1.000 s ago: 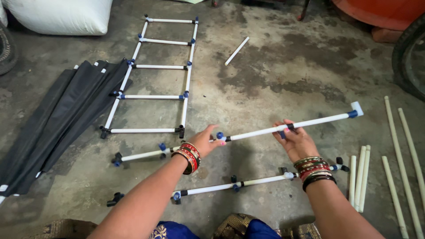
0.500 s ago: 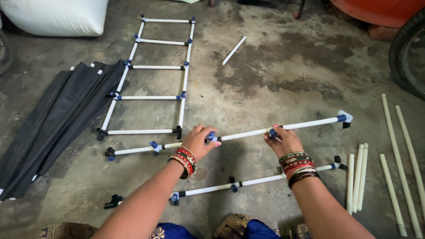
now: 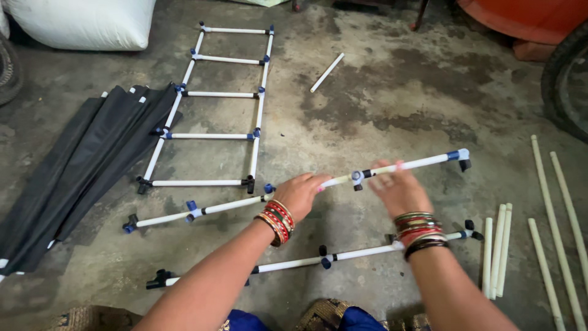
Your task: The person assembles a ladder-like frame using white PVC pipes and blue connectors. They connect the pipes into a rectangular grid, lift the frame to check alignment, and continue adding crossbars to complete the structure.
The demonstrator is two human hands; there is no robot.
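The long white pipe (image 3: 398,167) had moved left since a moment before, so its end now met the pipe on the floor (image 3: 202,209) beside the left hand (image 3: 301,193). That hand was closed around the joint. The right hand (image 3: 398,191) was blurred, fingers loosely curled on the pipe.

Single head-worn view, looking steeply down and forward over a concrete floor (image 3: 380,104). The wearer's forearms enter from the bottom edge; both hands sit close, at centre frame. The far field reaches a white sack (image 3: 86,21) at upper left and a tyre (image 3: 566,79) at right edge.
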